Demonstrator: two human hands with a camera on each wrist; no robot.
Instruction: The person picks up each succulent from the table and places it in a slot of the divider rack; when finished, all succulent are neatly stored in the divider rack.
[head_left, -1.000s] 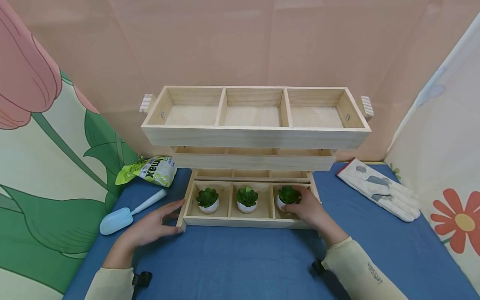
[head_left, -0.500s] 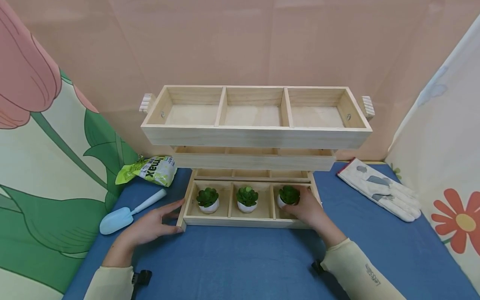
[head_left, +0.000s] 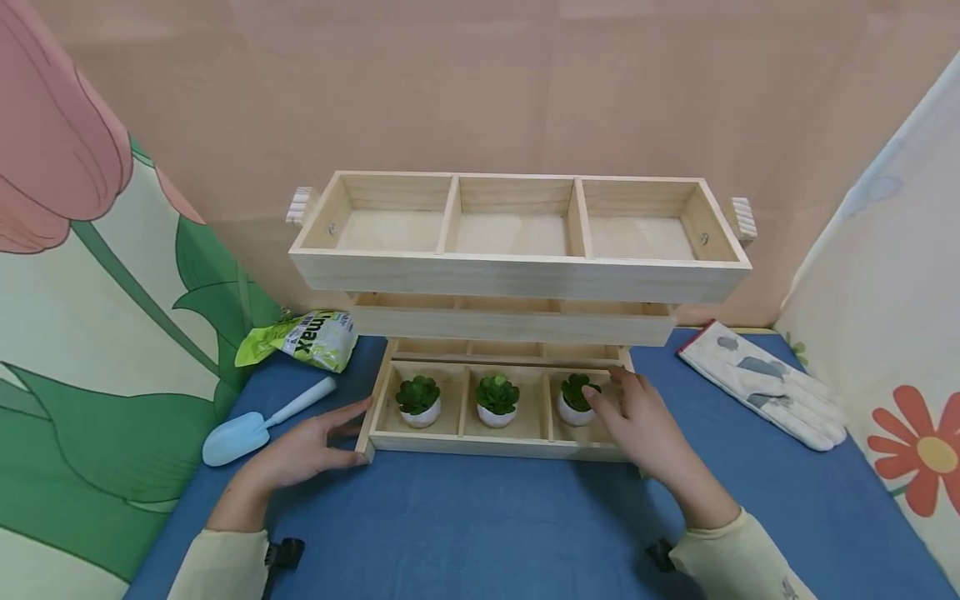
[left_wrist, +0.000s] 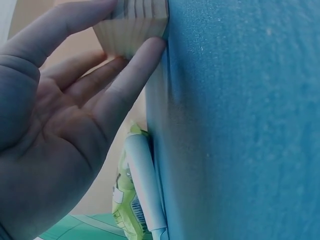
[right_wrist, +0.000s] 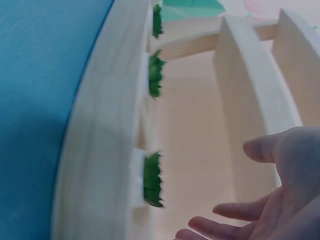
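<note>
Three small potted succulents with white pots stand one to a compartment in the lowest wooden planter tray (head_left: 495, 447): the left succulent (head_left: 418, 395), the middle succulent (head_left: 497, 395) and the right succulent (head_left: 576, 392). My right hand (head_left: 648, 425) is spread over the tray's right end, its thumb tip overlapping the right plant in the head view. In the right wrist view those fingers are apart from the plant (right_wrist: 152, 180). With thumb and fingertips, my left hand (head_left: 300, 450) touches the tray's left end. In the left wrist view its fingers extend to the wooden end (left_wrist: 130, 35).
Above the tray rise more tiers of the wooden planter stand, the top tier (head_left: 517, 275) divided into three compartments. At left lie a light blue trowel (head_left: 262, 423) and a green-and-white bag (head_left: 311, 340). White gloves (head_left: 765, 383) lie at right on the blue cloth (head_left: 480, 525).
My right hand has let go of the right succulent, spread its fingers and drawn back to the right. The left hand keeps its place at the tray's left end.
</note>
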